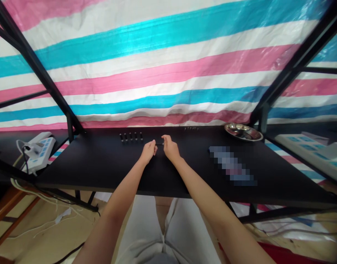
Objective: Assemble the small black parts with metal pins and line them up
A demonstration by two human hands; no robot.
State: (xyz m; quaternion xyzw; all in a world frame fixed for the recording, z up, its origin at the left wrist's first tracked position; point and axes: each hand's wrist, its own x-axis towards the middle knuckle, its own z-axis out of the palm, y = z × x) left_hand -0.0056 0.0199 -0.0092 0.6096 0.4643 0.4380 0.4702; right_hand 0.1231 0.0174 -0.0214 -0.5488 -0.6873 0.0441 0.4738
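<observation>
Over the middle of the black table, my left hand [149, 150] is closed in a pinch on the left end of a thin black rod [159, 144]. The fingers of my right hand [171, 147] are closed at the rod's other end, where a small pale bit shows. Most of the rod's ends is hidden by the fingers. Left of my hands, several short black cylinders [131, 136] with silvery tops form a row. Farther back on the right is a line of several tiny metallic pieces [191, 128], too small to name.
A round shiny metal dish [243, 132] sits at the table's [96, 168] back right corner. In front of it lies a pixelated bluish object [231, 166]. White power strips [43, 156] with cables are on the left. Black metal posts [44, 80] and striped plastic sheeting [162, 77] enclose the back.
</observation>
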